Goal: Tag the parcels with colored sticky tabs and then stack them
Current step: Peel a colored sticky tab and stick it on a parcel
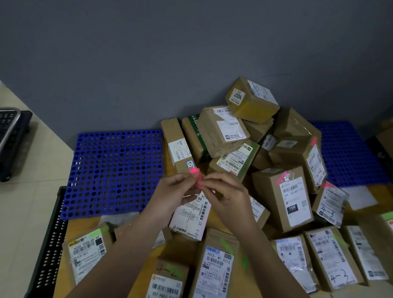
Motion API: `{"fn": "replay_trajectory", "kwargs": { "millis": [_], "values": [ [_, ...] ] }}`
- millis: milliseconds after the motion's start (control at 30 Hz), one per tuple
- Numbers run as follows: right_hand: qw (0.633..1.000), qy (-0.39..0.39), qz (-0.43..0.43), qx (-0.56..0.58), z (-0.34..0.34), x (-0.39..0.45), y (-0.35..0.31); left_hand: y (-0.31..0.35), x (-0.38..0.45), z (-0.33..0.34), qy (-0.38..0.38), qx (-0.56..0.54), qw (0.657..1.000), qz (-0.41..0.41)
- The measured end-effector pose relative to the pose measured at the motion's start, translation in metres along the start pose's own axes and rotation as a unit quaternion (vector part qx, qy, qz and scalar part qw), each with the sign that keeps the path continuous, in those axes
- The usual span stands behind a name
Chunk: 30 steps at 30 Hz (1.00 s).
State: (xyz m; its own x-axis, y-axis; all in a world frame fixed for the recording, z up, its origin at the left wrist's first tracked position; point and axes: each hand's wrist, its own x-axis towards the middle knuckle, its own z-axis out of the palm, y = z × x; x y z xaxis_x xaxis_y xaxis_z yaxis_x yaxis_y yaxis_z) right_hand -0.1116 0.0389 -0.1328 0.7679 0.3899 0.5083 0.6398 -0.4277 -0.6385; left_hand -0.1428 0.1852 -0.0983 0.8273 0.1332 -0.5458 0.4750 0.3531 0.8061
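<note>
Both hands meet above the parcel pile, fingertips together. My left hand (176, 189) and my right hand (225, 192) pinch a small pad of pink sticky tabs (197, 176) between them. Below the hands lies a parcel with a large white label (190, 216). A heap of brown cardboard parcels (238, 133) rises behind, topped by a box marked 2004 (252, 99). Some parcels carry pink tabs, such as the one marked 15H (283, 196). Others near me carry green tabs, such as the one marked 3-1 (215, 271).
A blue perforated pallet (114, 173) lies at the left, another blue pallet (351, 155) at the right behind the heap. A black crate edge (51, 243) runs along the left. A dark device (3, 142) sits on the floor at far left. Grey wall behind.
</note>
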Motion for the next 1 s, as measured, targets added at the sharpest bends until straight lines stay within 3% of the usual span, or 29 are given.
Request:
{"fn": "replay_trajectory", "kwargs": {
  "millis": [267,433,600,833,1000],
  "values": [
    [0.992,-0.056,-0.048,-0.101,-0.007,0.005,-0.002,0.0,0.003,-0.003,0.012,0.045,0.999,0.026],
    [0.993,-0.106,0.042,-0.014,-0.014,0.018,-0.001,0.002,0.004,-0.006,-0.006,0.086,0.995,0.044],
    [0.968,-0.191,0.147,0.07,-0.016,0.029,0.005,0.003,0.007,-0.008,-0.03,0.152,0.986,0.063],
    [0.971,-0.219,0.085,0.045,-0.016,0.035,0.008,0.001,0.015,-0.01,-0.021,0.154,0.986,0.066],
    [0.96,-0.226,0.142,0.081,-0.017,0.038,0.012,-0.001,0.014,-0.011,-0.054,0.155,0.986,0.04]
  ]
}}
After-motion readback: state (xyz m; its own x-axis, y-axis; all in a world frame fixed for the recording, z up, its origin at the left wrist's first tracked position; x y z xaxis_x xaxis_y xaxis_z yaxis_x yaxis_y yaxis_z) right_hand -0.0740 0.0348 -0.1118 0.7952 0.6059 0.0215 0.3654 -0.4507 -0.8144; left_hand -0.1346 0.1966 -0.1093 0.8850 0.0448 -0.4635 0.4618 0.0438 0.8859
